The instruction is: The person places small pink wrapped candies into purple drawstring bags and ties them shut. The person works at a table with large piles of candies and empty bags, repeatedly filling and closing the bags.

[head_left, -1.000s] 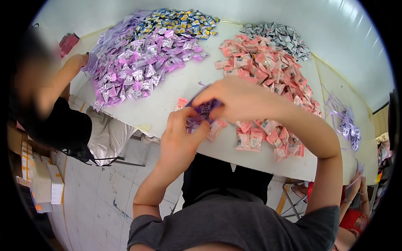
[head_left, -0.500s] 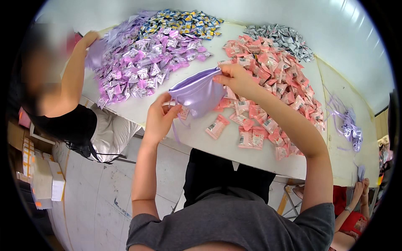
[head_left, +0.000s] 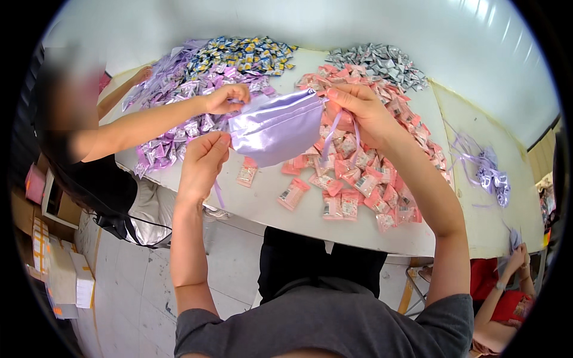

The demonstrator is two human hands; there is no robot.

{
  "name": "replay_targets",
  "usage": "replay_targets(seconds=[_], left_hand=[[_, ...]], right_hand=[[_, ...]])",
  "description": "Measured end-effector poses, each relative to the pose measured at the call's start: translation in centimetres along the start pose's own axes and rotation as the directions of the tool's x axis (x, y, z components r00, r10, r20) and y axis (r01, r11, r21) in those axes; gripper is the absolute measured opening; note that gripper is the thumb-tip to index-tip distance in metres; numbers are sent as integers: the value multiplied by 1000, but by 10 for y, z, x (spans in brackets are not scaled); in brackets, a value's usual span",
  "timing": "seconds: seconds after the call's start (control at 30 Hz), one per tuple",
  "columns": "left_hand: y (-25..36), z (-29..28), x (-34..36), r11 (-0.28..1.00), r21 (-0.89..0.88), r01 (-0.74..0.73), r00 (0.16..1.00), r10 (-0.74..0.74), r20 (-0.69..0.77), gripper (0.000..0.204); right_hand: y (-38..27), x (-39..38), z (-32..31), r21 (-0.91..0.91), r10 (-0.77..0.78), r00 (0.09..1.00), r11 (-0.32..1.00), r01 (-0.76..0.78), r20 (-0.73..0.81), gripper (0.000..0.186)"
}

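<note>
A shiny lilac satin drawstring pouch (head_left: 277, 132) is stretched sideways above the table between my two hands. Closed fingers of my left hand (head_left: 203, 162) pinch its left end, and a ribbon hangs below that fist. At the opposite upper corner my right hand (head_left: 363, 113) grips the pouch's drawstring end, with loose ribbon (head_left: 329, 146) dangling beneath. The pouch mouth looks drawn straight and nearly flat. Beneath and to the right lie pink-wrapped packets (head_left: 358, 173) in a spread pile. One single pink packet (head_left: 247, 172) rests just right of my left hand.
A co-worker's hand (head_left: 228, 99) reaches in from the left, close behind the pouch. Purple packets (head_left: 173, 143), blue-and-yellow packets (head_left: 250, 55) and silver packets (head_left: 382, 62) form further heaps. Lilac pouches with ribbons (head_left: 492, 176) lie right. Another person's hands (head_left: 518, 256) hold lilac fabric at lower right.
My hands have spread apart and pulled the pouch wider and flatter; the left moved left and slightly down. The co-worker's arm has stretched across toward the pouch.
</note>
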State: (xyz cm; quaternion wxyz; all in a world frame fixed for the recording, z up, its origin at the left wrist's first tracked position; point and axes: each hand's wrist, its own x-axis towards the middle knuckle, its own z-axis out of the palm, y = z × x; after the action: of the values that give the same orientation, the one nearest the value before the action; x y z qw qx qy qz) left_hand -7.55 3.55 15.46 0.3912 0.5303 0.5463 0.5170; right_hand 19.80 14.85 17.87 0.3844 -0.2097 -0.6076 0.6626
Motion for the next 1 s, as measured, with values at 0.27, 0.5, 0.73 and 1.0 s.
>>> replay_targets(seconds=[0.27, 0.5, 0.73, 1.0], left_hand=[[22, 3, 14, 935, 195, -296, 954, 280, 102, 21], [111, 110, 45, 922, -153, -356, 682, 368, 632, 25], [37, 41, 91, 724, 503, -472, 855, 237, 461, 25], [-84, 42, 40, 743, 638, -202, 934, -51, 355, 43]], right_hand=[[-32, -77, -73, 621, -114, 972, 752, 220, -206, 27], [-47, -86, -36, -624, -112, 951, 731, 275, 288, 18], [-105, -162, -151, -831, -742, 374, 501, -243, -557, 34], [-88, -345, -411, -479, -328, 685, -523, -705, -651, 21]])
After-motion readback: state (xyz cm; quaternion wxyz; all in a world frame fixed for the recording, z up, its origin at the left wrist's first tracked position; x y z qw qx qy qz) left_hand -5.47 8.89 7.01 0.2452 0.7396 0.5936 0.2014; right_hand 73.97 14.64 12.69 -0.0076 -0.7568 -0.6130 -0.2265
